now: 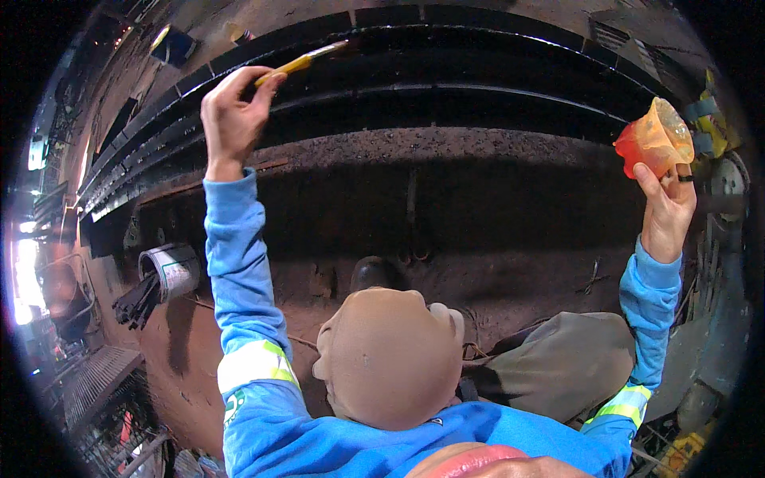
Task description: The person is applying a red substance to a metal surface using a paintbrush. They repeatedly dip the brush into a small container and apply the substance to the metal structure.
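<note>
My left hand (233,119) is closed round the yellow handle of a paintbrush (304,60), raised at the upper left. The brush points right, and its dark bristle end hangs over long black metal bars (434,86). Those bars run side by side across the far part of the view, with glossy highlights along their edges. At the far right my right hand (668,213) grips a translucent, crumpled plastic cup (655,142), tilted, with its mouth toward the upper right. Orange-red colour shows at its left side; how much liquid is inside I cannot tell.
A white bucket (177,269) lies tipped at the left, dark rods sticking out. Beyond the bars stands a dark can (172,46). A yellow bag (712,127) sits past my right hand. A metal grating (100,384) is at lower left. My knees and a boot (374,273) are in front.
</note>
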{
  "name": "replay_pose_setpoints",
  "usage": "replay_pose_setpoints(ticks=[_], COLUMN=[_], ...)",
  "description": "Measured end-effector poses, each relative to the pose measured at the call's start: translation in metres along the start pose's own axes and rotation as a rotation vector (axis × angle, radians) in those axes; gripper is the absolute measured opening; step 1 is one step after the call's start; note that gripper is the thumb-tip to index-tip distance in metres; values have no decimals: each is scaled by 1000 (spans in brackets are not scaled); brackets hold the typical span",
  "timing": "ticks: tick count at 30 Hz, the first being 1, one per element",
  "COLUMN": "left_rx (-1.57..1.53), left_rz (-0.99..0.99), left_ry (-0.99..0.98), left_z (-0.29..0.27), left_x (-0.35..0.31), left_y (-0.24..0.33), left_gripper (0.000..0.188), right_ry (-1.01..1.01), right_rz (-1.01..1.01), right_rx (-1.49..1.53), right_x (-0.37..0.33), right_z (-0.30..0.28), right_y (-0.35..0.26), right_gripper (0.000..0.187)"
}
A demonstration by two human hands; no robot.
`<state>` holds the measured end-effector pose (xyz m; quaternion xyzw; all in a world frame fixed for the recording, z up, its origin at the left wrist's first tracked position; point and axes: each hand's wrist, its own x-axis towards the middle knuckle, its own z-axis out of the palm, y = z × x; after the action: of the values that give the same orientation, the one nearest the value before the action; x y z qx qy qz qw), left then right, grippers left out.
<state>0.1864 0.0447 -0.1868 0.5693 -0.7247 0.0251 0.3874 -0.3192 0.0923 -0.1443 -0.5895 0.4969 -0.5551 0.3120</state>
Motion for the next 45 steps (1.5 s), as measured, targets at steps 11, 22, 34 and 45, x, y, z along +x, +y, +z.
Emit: replay_pose_setpoints(ticks=[11,22,34,45], left_rx=[-81,-124,-239,-318], left_rz=[-129,-198,929,949], left_ry=[73,-3,-342,-492], left_z=[2,18,33,112], left_x=[-17,-20,72,69], left_y=[24,58,292,355], left_gripper=[18,17,32,17], right_ry=[-31,-52,-24,65], right_rz=[4,-58,-297,-293], right_rx=[35,-62,-347,-395], right_x=[-4,-8,-53,-75], right_z=[8,-5,-62,-100], right_y=[-4,-16,40,69], right_gripper=[65,59,61,58])
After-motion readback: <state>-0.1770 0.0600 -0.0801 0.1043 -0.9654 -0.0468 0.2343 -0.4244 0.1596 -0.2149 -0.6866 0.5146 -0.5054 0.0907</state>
